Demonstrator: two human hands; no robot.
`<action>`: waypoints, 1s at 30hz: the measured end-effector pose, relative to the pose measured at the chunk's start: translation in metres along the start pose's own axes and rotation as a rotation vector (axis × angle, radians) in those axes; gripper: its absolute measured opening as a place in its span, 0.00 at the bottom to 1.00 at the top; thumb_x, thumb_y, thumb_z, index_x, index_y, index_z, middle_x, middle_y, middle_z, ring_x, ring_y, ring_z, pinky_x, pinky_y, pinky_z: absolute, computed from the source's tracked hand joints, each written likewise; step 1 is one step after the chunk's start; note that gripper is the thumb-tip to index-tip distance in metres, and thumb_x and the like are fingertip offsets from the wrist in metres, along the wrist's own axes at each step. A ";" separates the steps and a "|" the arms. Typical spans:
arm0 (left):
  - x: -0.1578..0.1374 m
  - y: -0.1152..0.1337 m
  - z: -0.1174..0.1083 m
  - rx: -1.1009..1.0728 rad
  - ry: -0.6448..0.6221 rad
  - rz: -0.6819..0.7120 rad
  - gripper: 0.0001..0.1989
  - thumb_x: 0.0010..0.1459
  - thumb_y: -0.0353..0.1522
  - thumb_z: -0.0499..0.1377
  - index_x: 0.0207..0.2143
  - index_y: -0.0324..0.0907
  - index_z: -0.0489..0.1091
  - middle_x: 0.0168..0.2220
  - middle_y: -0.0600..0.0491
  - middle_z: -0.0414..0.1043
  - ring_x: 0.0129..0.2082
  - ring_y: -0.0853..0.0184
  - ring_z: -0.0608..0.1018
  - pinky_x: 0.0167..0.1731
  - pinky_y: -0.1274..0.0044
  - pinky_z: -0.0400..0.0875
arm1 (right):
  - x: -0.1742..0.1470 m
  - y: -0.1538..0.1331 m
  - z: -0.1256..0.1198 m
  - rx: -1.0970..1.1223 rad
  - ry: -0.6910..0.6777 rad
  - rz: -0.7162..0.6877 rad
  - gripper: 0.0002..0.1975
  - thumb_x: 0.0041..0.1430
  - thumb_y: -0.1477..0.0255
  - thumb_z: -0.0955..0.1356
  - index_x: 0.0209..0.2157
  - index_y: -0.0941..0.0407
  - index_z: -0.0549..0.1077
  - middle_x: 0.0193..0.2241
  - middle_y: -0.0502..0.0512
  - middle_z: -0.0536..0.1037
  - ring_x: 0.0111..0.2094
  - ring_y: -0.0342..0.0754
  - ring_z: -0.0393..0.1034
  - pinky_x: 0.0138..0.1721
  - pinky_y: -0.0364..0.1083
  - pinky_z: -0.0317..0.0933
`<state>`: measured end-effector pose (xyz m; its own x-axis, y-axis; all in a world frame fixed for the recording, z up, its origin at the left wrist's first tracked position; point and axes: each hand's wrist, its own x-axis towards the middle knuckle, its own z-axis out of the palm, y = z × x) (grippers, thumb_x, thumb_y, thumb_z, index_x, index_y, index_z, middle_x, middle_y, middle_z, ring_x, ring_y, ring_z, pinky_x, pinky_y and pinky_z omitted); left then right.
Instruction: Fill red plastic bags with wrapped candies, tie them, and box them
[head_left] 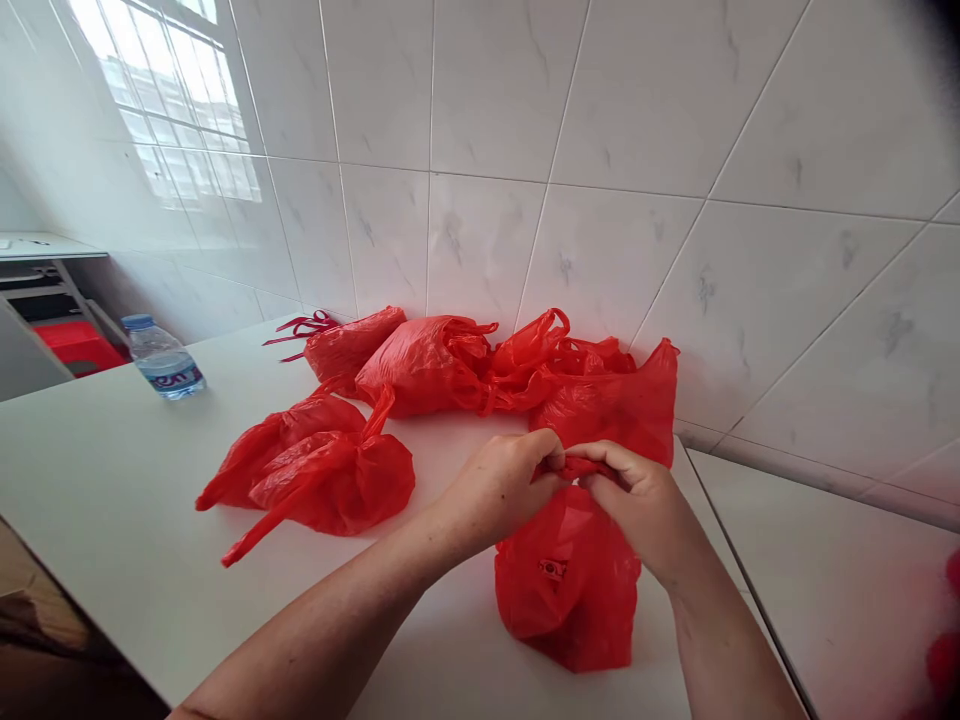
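Observation:
Between my two hands is a red plastic bag [570, 590], its body spread below them over the white table with a small dark print on its front. My left hand [517, 480] is closed on the gathered top of this bag. Pinched around the same twisted top from the other side is my right hand [637, 500], thumb and fingers together. What lies inside the bag cannot be made out. Just beyond my hands another red bag [607, 405] stands near the wall, partly hidden by them.
On the white table [97, 470], two red bags [330, 460] lie to the left and several more [427, 365] line the tiled wall [487, 240]. A water bottle [165, 360] stands at far left. A seam and second surface [840, 540] lie right.

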<state>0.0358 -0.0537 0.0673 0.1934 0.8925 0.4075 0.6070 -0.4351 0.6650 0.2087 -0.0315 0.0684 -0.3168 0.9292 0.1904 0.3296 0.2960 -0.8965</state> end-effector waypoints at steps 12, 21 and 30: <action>-0.029 0.003 -0.008 0.177 -0.077 0.275 0.09 0.52 0.22 0.59 0.24 0.39 0.63 0.43 0.49 0.67 0.47 0.64 0.68 0.44 0.75 0.63 | 0.024 0.044 -0.004 0.141 0.324 0.041 0.13 0.46 0.72 0.67 0.38 0.54 0.69 0.27 0.47 0.71 0.26 0.41 0.64 0.28 0.41 0.58; -0.058 -0.005 -0.032 -0.054 -0.569 0.023 0.12 0.49 0.22 0.63 0.24 0.41 0.61 0.32 0.59 0.65 0.32 0.73 0.67 0.30 0.81 0.61 | 0.043 0.104 0.000 -0.231 0.458 0.114 0.11 0.42 0.74 0.62 0.31 0.55 0.68 0.24 0.49 0.71 0.27 0.47 0.66 0.31 0.45 0.58; -0.054 -0.016 -0.029 -0.445 -0.497 -0.074 0.09 0.50 0.26 0.63 0.25 0.40 0.63 0.29 0.58 0.64 0.30 0.73 0.66 0.32 0.80 0.63 | 0.044 0.113 0.009 -0.230 0.385 0.097 0.08 0.49 0.70 0.63 0.33 0.54 0.68 0.30 0.51 0.73 0.32 0.47 0.67 0.35 0.45 0.59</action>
<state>-0.0065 -0.0988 0.0526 0.5606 0.8237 0.0851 0.2770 -0.2834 0.9181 0.2243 0.0410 -0.0283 0.0646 0.9569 0.2833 0.5442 0.2042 -0.8137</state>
